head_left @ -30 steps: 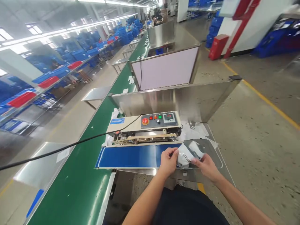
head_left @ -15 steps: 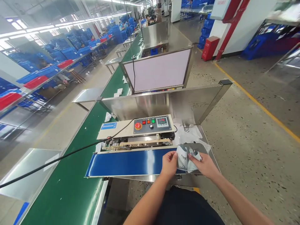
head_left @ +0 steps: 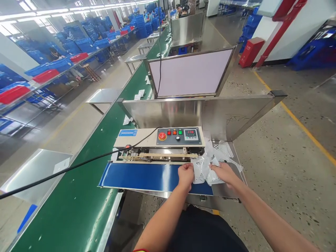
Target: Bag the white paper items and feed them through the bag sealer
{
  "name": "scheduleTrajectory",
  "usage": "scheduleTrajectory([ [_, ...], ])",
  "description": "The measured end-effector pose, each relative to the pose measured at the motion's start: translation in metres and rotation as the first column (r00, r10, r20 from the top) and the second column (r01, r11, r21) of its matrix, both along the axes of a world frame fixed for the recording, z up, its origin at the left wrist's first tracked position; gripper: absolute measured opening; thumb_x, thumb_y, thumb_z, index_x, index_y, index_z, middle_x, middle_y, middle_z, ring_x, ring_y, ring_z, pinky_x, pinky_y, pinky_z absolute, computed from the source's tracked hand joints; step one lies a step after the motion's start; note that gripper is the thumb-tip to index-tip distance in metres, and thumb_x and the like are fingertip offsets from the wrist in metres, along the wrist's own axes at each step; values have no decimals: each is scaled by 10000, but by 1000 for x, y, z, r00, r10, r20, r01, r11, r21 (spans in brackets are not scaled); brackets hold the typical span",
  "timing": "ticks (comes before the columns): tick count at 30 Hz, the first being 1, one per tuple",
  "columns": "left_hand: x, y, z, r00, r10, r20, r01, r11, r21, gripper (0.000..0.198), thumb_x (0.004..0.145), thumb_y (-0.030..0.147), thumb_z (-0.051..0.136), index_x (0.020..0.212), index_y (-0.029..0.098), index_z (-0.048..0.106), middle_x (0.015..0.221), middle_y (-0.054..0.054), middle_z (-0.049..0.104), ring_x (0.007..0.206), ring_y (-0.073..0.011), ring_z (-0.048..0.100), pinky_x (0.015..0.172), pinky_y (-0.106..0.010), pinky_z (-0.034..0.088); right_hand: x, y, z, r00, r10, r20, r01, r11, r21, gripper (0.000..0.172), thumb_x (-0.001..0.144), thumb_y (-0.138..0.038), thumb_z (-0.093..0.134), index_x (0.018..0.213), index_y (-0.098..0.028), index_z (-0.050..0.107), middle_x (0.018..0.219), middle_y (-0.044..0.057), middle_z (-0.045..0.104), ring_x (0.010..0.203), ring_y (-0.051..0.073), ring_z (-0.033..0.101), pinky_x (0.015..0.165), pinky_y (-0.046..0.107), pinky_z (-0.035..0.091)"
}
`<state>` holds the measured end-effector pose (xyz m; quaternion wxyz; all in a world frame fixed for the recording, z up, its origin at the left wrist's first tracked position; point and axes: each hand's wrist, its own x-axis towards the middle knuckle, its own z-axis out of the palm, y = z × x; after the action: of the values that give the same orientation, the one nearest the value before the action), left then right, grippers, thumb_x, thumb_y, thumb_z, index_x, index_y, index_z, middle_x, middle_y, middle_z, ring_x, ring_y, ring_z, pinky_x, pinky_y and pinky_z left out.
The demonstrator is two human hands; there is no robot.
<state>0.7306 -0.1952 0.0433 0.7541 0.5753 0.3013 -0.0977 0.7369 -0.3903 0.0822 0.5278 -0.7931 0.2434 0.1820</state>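
Translucent printed plastic pouch [head_left: 202, 172], lying at the right end of the flat blue conveyor belt [head_left: 147, 176] of a cream-and-grey band sealer [head_left: 160, 137], between the bare left hand [head_left: 185, 176] and bare right hand [head_left: 223, 174], whose grip cannot be told as pinched or merely pressing, could be creased or dragged askew by the belt if loosely held.

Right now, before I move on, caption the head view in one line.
Left hand and right hand hold a clear plastic bag at a band sealer's blue conveyor.

From where I sit, I see speckled concrete floor [head_left: 273, 168] with a yellow line [head_left: 298, 120], blue crates [head_left: 86, 45] on long racks [head_left: 110, 52], and ceiling strip lights [head_left: 78, 8].
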Motion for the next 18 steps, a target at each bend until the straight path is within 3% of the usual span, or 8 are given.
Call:
scheduleTrajectory([
  [3,-10,28,9,999,33,32,-34,999,34,464,760,541,914,937,122,821,902,-125,807,854,-239,732,800,-339,585,-2,8,6,999,26,-29,-25,1000,19,375,750,-563,792,819,-194,802,862,122,812,786,319,750,597,356,508],
  [6,-29,54,25,979,101,175,-141,962,234,539,826,569,884,1147,143,806,1153,-176,809,1059,-282,742,971,-402,592,-12,7,11,999,16,-40,-16,1000,11,466,761,-652,827,874,-201,801,915,152,825,833,357,771,594,377,531],
  [8,-43,58,36,958,30,285,-140,917,373,517,877,575,844,1198,173,795,1192,-167,799,1088,-284,733,1018,-426,587,-23,8,12,1000,1,-4,-1,1000,17,516,765,-704,836,915,-212,793,937,152,828,851,368,774,601,388,553],
  [10,-54,49,44,934,-160,318,15,909,416,455,910,560,813,1177,192,810,1124,-146,810,1022,-280,742,965,-422,610,-36,12,9,996,2,86,-8,997,72,607,765,-752,830,1028,-206,784,978,139,829,871,358,771,651,396,592],
  [13,-58,19,44,854,-399,333,280,893,352,390,926,516,800,1149,200,844,1108,-138,826,986,-278,758,918,-402,620,-52,24,2,959,-4,284,-48,983,176,831,763,-826,798,1287,-186,717,1148,138,816,992,340,764,844,426,640],
  [15,-53,0,37,862,-382,333,295,913,283,387,922,523,801,1100,182,848,1090,-138,829,980,-272,757,920,-387,609,-61,30,-2,932,-36,362,-48,974,223,876,836,-873,700,1377,-184,669,1221,151,794,1068,343,753,910,445,642],
  [18,-42,-16,25,934,-241,262,226,970,88,576,835,589,871,1181,133,805,924,-107,809,809,-224,727,773,-333,584,-68,30,-1,941,-123,315,18,948,318,822,928,-882,594,1366,-190,666,1184,144,793,1054,341,758,854,429,661],
])
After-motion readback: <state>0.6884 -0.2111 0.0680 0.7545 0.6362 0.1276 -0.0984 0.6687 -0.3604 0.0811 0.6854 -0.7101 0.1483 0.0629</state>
